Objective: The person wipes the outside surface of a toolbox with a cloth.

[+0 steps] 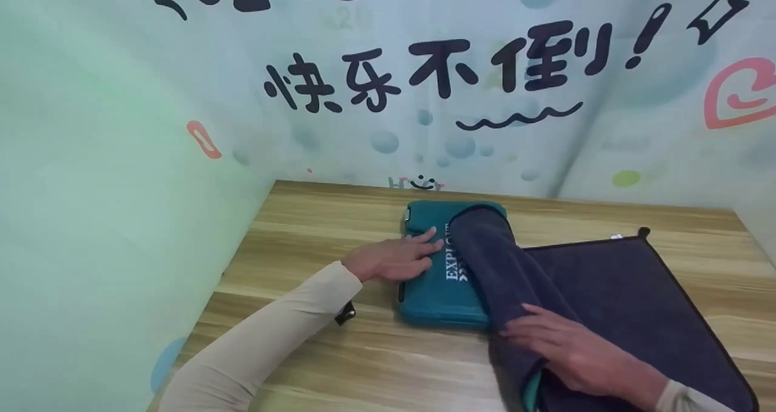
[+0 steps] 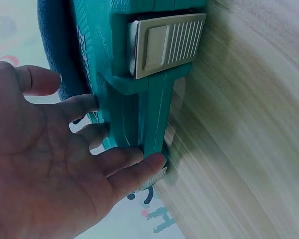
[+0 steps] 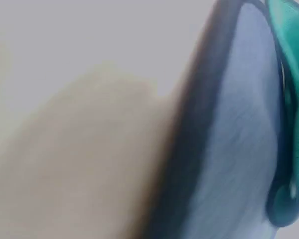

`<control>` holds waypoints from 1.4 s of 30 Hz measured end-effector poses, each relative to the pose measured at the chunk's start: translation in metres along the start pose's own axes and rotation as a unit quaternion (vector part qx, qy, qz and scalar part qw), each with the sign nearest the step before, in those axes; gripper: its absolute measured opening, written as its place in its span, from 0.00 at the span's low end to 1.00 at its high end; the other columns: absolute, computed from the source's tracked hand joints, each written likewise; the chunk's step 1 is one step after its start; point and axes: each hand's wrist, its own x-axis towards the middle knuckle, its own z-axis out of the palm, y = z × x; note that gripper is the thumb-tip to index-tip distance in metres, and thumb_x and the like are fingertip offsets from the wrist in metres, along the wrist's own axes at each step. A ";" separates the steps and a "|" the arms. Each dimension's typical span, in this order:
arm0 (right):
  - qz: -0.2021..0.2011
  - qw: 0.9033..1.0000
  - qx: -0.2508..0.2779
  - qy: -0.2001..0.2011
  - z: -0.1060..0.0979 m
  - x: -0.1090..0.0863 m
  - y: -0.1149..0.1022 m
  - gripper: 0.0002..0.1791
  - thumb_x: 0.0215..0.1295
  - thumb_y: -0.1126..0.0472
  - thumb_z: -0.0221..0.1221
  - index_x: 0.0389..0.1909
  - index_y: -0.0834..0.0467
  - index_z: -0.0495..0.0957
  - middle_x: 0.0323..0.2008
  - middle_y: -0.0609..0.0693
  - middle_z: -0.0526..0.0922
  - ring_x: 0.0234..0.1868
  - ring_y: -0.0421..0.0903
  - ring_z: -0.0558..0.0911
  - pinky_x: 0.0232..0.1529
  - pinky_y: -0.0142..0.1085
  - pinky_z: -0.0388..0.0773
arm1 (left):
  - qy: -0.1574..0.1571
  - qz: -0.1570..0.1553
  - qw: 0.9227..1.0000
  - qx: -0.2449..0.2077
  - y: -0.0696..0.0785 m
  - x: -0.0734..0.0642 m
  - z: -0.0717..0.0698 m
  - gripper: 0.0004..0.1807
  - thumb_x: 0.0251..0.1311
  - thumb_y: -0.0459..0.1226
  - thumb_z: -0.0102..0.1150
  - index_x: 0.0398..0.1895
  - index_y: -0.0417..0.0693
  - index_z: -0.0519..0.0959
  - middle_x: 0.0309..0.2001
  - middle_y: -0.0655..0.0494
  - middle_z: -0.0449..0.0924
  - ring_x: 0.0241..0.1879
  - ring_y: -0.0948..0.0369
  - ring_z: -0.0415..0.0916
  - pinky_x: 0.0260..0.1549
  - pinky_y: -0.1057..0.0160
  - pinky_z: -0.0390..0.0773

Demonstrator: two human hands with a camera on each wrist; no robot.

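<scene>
A teal hard case (image 1: 445,306) with white lettering lies flat on the table, its handle (image 2: 159,114) and a metal latch (image 2: 169,42) along the left side. My left hand (image 1: 397,259) rests on the case's left part with fingers spread, and in the left wrist view its fingertips touch the case near the handle. A dark grey-blue cloth (image 1: 636,297) with black edging is folded over the case's right part. On the folded part lies my right hand (image 1: 570,351), fingers fairly straight. Green underside of the cloth (image 3: 294,45) shows at the fold. Blur hides the hand in the right wrist view.
The wood-grain table (image 1: 297,230) runs back to a printed backdrop (image 1: 376,139) with dark lettering. A pale green wall sheet (image 1: 91,188) stands on the left. A black tab (image 1: 644,232) sticks out at the cloth's far corner.
</scene>
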 end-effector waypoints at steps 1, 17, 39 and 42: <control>0.036 0.999 0.018 0.024 -0.002 -0.004 -0.001 0.29 0.63 0.78 0.43 0.64 0.65 0.75 0.66 0.61 0.73 0.67 0.55 0.71 0.72 0.41 0.53 | 0.000 -0.004 1.000 0.001 0.000 0.000 0.000 0.30 0.80 0.46 0.31 0.82 0.54 0.49 0.82 0.56 0.34 0.78 0.51 0.39 0.73 0.55 0.48; 0.464 0.829 0.279 0.137 -0.010 0.045 0.041 0.26 0.85 0.60 0.40 0.79 0.57 0.56 0.79 0.54 0.51 0.79 0.53 0.44 0.74 0.49 0.42 | 0.002 -0.029 1.000 0.004 0.002 -0.005 -0.002 0.33 0.78 0.48 0.38 0.83 0.58 0.49 0.82 0.58 0.34 0.77 0.44 0.41 0.72 0.48 0.50; 0.535 0.777 0.289 0.165 -0.031 0.089 0.121 0.27 0.84 0.56 0.39 0.75 0.66 0.62 0.68 0.64 0.67 0.66 0.55 0.65 0.69 0.47 0.56 | 0.003 -0.035 0.999 0.007 0.002 -0.003 0.004 0.35 0.77 0.47 0.44 0.83 0.61 0.48 0.82 0.61 0.32 0.78 0.50 0.40 0.71 0.51 0.52; 0.538 0.799 0.237 0.127 -0.038 0.094 0.131 0.27 0.84 0.54 0.40 0.74 0.65 0.65 0.69 0.64 0.65 0.68 0.57 0.62 0.70 0.51 0.52 | 0.001 -0.036 0.999 0.015 0.004 -0.001 0.006 0.37 0.75 0.49 0.48 0.83 0.63 0.48 0.82 0.61 0.32 0.78 0.51 0.40 0.71 0.51 0.53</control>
